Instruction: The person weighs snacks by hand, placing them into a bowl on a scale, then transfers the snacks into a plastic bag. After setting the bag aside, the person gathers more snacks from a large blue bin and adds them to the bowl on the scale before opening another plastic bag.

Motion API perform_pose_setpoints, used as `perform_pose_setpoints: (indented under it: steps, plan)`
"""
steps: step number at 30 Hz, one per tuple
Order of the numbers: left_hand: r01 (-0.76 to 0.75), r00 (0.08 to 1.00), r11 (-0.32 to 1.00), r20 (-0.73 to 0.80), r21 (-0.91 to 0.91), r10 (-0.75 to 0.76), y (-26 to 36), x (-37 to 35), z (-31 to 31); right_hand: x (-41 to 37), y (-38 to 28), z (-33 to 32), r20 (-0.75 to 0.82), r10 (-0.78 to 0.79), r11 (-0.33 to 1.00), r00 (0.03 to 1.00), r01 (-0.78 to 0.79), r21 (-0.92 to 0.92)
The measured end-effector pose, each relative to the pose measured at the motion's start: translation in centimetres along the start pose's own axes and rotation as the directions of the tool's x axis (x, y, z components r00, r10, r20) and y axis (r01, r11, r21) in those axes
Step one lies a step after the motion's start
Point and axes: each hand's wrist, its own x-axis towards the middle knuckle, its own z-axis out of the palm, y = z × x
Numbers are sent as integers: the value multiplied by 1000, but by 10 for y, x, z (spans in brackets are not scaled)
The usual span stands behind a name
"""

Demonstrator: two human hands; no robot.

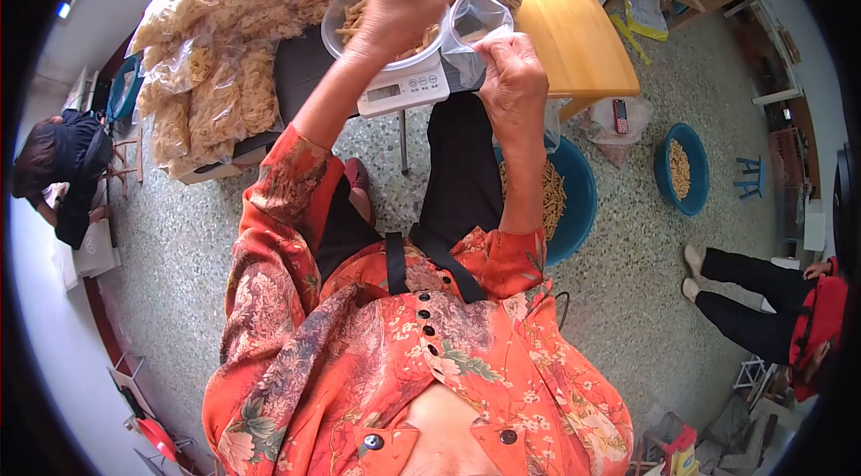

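My left hand [415,5] is closed above the clear plastic bowl [334,23], its fingers beside the mouth of a clear plastic bag [480,14]. Whatever those fingers hold is hidden. The right hand [514,72] pinches the near edge of that bag, which hangs partly open. Short tan sticks [354,17] lie in the bowl, and a white digital kitchen scale [408,90] supports it. My left forearm crosses in front of the bowl and covers part of it. The display's reading is too small to make out.
Filled clear bags [215,81] are piled at left and behind. A wooden stool [574,36] stands at right. Blue-green tubs [581,198] of tan pieces sit on the floor, one by my right leg. A red phone [620,115] rests on plastic. Two other people are at the sides.
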Motion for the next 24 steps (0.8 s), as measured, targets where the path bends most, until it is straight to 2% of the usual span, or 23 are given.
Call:
perform_pose_setpoints:
  steps: [1, 2, 3, 5, 6, 8, 9, 10, 11, 12, 16, 20, 21, 23, 24]
  plan:
    - [-100, 988, 995, -116, -10, 98, -5, 7, -7, 0, 1, 1, -16, -4, 1000, 1000, 4, 14]
    - [27, 991, 997, -132, -68, -36, -9, 12, -17, -1, 1, 1, -18, 2, 1000, 1000, -2, 17]
    - [126, 992, 992, -17, -27, -127, -3, 22, -35, 0, 1, 0, -17, 3, 1000, 1000, -2, 15]
    - [226, 961, 958, 122, 175, -249, -4, 27, -51, 1, 1, 1, -16, -4, 1000, 1000, 5, 18]
    - [220, 962, 959, 121, 176, -243, -15, 24, -55, 1, 2, 3, -13, -17, 1000, 1000, 17, 8]
    - [1, 974, 968, 220, 252, -58, -48, 14, -52, -1, 1, 4, 21, -64, 998, 998, 64, 17]
    - [-91, 973, 932, 229, 351, 9, -48, 7, -52, 0, 2, 2, 33, -99, 995, 995, 99, 0]
    - [95, 965, 962, 213, 257, -152, -45, -3, -46, -2, 1, 1, -13, -107, 994, 994, 107, 36]
    - [89, 971, 979, 204, 185, -127, -51, -8, -42, -6, 5, 5, -44, -95, 994, 994, 98, 55]
    - [56, 985, 993, 158, 102, -71, -37, -14, -37, -6, -1, 3, -65, -87, 995, 994, 90, 36]
    - [-109, 991, 983, 92, 149, 96, 1, -25, -23, -15, -13, 1, -9, -31, 1000, 999, 31, 4]
    - [-168, 983, 974, -48, 152, 178, 11, -33, -5, -15, -16, 10, -31, -53, 999, 998, 53, -10]
    - [-145, 986, 985, -70, 93, 152, 20, -37, -2, -15, -15, 13, -16, -61, 998, 998, 61, -8]
    - [-288, 945, 955, -138, 72, 296, 40, -42, 4, -15, -16, 16, -26, -97, 995, 995, 97, -9]
    - [-317, 938, 946, -120, 69, 324, 41, -45, 13, -17, -7, 20, -2, -100, 995, 995, 100, -14]
